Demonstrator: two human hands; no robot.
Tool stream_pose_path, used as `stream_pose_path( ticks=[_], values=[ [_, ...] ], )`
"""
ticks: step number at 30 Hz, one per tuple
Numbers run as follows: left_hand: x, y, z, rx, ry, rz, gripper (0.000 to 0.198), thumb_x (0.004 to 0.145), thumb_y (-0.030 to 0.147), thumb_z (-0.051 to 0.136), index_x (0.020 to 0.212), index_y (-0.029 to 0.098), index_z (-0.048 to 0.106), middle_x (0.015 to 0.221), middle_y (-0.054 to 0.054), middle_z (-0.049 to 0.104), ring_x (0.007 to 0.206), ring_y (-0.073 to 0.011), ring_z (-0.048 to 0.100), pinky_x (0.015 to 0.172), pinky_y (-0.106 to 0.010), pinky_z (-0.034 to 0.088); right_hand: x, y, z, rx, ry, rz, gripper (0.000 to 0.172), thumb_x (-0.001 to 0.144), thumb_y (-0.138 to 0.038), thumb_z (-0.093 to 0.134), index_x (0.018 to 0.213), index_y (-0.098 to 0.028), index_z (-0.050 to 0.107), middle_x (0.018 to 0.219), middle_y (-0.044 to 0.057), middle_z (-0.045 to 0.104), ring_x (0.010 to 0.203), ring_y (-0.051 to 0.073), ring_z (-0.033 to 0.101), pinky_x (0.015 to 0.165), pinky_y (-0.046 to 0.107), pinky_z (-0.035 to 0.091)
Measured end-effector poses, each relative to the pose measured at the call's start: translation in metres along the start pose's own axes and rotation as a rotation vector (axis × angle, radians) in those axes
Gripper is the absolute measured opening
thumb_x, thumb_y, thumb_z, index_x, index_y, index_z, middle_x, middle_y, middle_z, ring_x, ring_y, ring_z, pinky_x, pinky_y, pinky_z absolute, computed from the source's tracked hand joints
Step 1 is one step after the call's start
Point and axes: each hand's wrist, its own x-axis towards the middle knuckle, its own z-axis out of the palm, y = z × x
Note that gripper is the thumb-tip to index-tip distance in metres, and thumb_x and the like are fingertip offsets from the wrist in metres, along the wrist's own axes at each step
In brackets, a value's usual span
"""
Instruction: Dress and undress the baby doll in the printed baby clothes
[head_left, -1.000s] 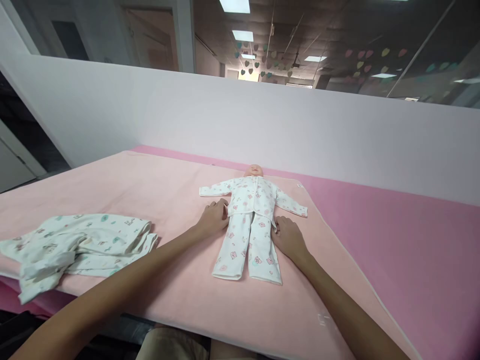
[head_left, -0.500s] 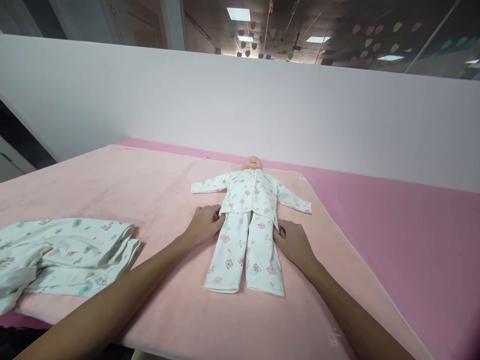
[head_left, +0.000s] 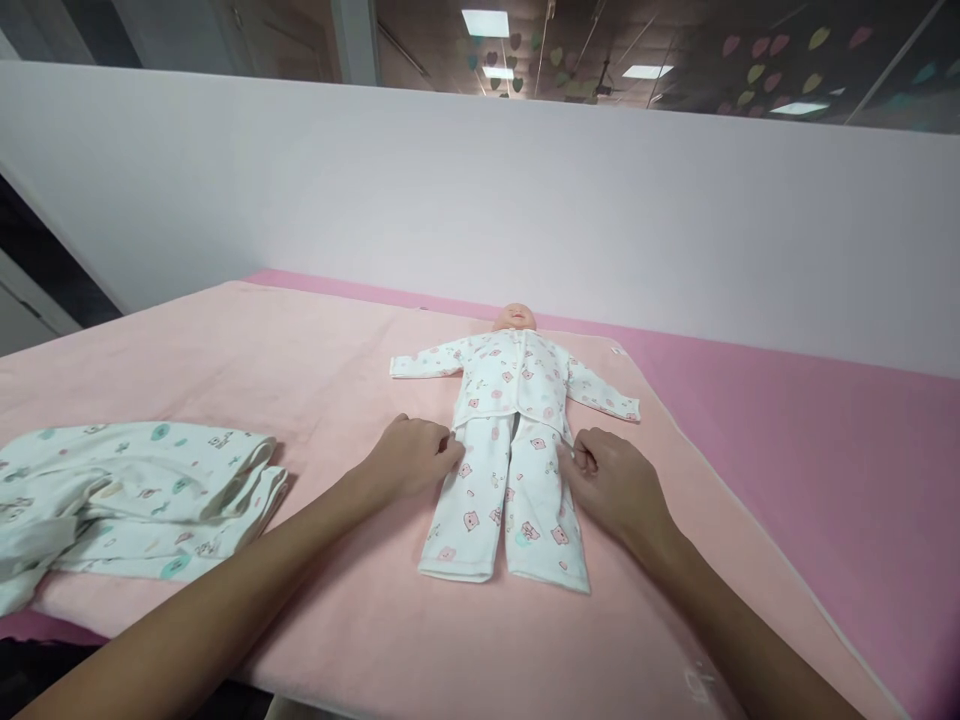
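Observation:
A doll (head_left: 516, 317) lies on its back in a white long-sleeved shirt (head_left: 510, 375) and matching trousers (head_left: 480, 500), both with a small pink print. Arms are spread, and both trouser legs point toward me. My left hand (head_left: 411, 455) is closed in a pinch at the shirt's lower left corner, beside the trousers' outer edge. At the lower right corner, my right hand (head_left: 619, 480) pinches in the same way, fingers curled over the trouser side. My fingers partly hide the cloth in their grip.
Folded white cloth (head_left: 150, 500) with a green print lies on the left of the pink blanket (head_left: 337, 390). Under the blanket is a darker pink surface (head_left: 810, 430). A white partition (head_left: 525, 200) stands behind the doll.
The view has shifted slightly. Both hands have moved a little toward me relative to the doll, and the shirt's hem lies straighter, its right corner less drawn out.

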Motion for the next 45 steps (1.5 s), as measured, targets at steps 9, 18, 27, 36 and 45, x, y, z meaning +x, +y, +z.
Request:
stream_pose_path(
  ticks=[9, 18, 27, 36, 45],
  values=[
    [-0.012, 0.024, 0.010, -0.152, -0.113, -0.065, 0.065, 0.085, 0.084, 0.055, 0.064, 0.022, 0.055, 0.067, -0.006, 0.067, 0.059, -0.0232, 0.061, 0.057, -0.035, 0.036, -0.031, -0.041, -0.005, 0.174, -0.353, 0.209, 0.058, 0.093, -0.080, 0.056, 0.087, -0.023, 0.068, 0.082, 0.009, 0.074, 0.068, 0.025, 0.067, 0.057, 0.033, 0.039],
    [-0.008, 0.020, 0.000, -0.789, -0.317, -0.372, 0.050, 0.081, 0.062, 0.078, 0.108, 0.019, 0.078, 0.115, -0.011, 0.081, 0.102, -0.0339, 0.078, 0.079, -0.039, 0.061, -0.023, -0.032, -0.020, 0.767, -0.627, 0.381, 0.058, 0.090, -0.066, 0.073, 0.133, -0.027, 0.072, 0.132, 0.011, 0.075, 0.114, 0.033, 0.074, 0.092, 0.044, 0.060],
    [-0.007, 0.021, -0.018, -1.154, -0.551, -0.354, 0.067, 0.085, 0.059, 0.079, 0.135, 0.016, 0.068, 0.137, -0.016, 0.073, 0.122, -0.0356, 0.072, 0.101, -0.043, 0.061, -0.019, -0.043, -0.033, 1.439, -0.797, 0.507, 0.073, 0.092, -0.044, 0.081, 0.155, -0.021, 0.054, 0.143, 0.012, 0.070, 0.140, 0.029, 0.061, 0.119, 0.045, 0.051],
    [-0.007, 0.014, -0.032, -0.917, -0.643, 0.009, 0.107, 0.082, 0.043, 0.088, 0.169, 0.032, 0.027, 0.175, -0.011, 0.033, 0.157, -0.0350, 0.040, 0.123, -0.050, 0.045, -0.015, -0.034, -0.039, 1.190, -0.800, 0.344, 0.092, 0.086, -0.045, 0.087, 0.164, -0.032, 0.041, 0.168, 0.006, 0.046, 0.153, 0.031, 0.046, 0.125, 0.051, 0.045],
    [-0.013, 0.007, -0.041, -0.285, -0.548, -0.045, 0.099, 0.071, 0.074, 0.082, 0.158, 0.038, 0.051, 0.153, -0.003, 0.063, 0.137, -0.0398, 0.061, 0.105, -0.044, 0.055, -0.017, -0.023, -0.045, 0.657, -0.807, 0.276, 0.075, 0.083, -0.068, 0.080, 0.148, -0.034, 0.062, 0.142, 0.006, 0.070, 0.121, 0.034, 0.070, 0.099, 0.045, 0.058]
  ],
)
